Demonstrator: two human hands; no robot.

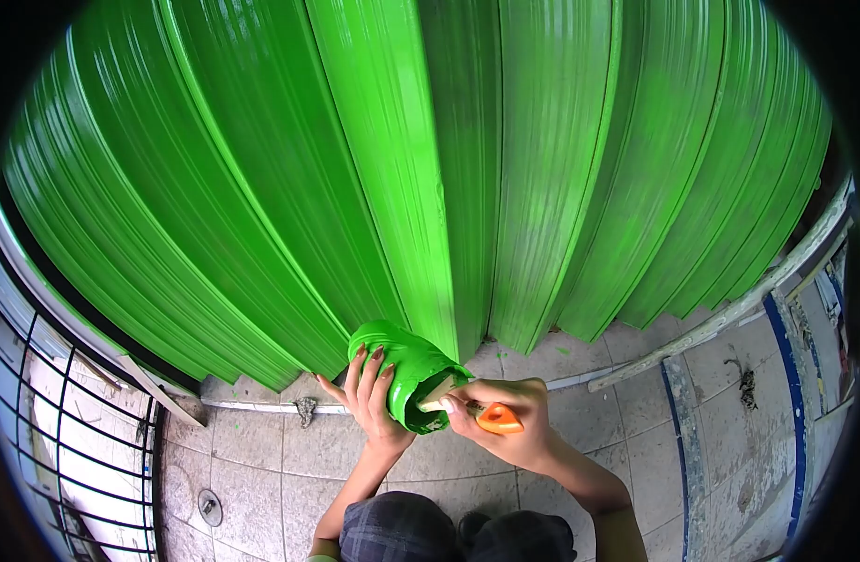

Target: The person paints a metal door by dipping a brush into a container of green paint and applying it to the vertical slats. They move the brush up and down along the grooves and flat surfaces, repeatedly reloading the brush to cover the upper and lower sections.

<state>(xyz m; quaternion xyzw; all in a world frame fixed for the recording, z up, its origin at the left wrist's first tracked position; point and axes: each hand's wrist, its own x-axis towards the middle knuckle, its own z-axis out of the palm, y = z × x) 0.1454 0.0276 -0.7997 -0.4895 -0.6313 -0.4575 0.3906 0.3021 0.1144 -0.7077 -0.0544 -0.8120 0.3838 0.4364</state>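
My left hand (374, 401) is wrapped around a paint container (404, 358) coated in bright green, tilted with its open mouth toward me. In my right hand (512, 426) is a paintbrush (499, 419) with an orange handle end, gripped near its ferrule. The brush's head reaches into the container's mouth, where its bristles are mostly hidden. Just beyond both hands rises a folded, ribbed metal shutter (383, 169). Its left panels look glossy bright green; those on the right (551, 187) appear duller and streaked with grey.
Below lies a tiled floor (327, 450) with a round drain cover (210, 507) at left. A black metal grille (65, 412) stands on the left. At right are blue-edged frames (678, 440) and a long pale rail (692, 332). My knees (397, 529) are at the bottom.
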